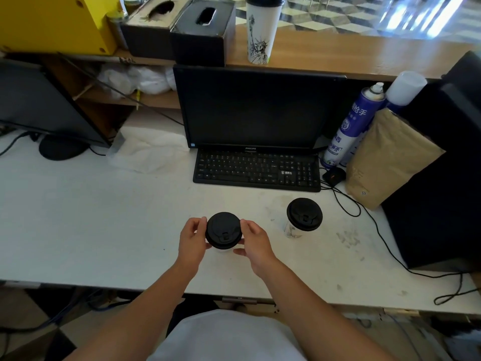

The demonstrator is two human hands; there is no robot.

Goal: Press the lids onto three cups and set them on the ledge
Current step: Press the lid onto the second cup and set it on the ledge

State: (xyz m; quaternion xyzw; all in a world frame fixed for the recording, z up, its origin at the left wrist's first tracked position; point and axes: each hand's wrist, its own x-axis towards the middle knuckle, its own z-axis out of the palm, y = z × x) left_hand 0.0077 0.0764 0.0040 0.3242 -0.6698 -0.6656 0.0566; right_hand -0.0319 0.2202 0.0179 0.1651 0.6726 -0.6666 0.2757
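Clearly we pinch the lid (223,230) rim with left hand (192,239) and right hand (256,242), its cup (223,250) on the desk (91,217) probably light and crushable, so we press the stiff rim only.

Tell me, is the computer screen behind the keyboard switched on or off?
Apparently off or asleep: the monitor is uniformly black, showing no picture or glow.

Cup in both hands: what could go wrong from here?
1. Both hands, left and right, grip the lid only at its rim; uneven pressure could leave one side unseated.
2. The cup body is hidden under the lid, so squeezing could buckle it.
3. Lifting it to the ledge means clearing the monitor and keyboard.
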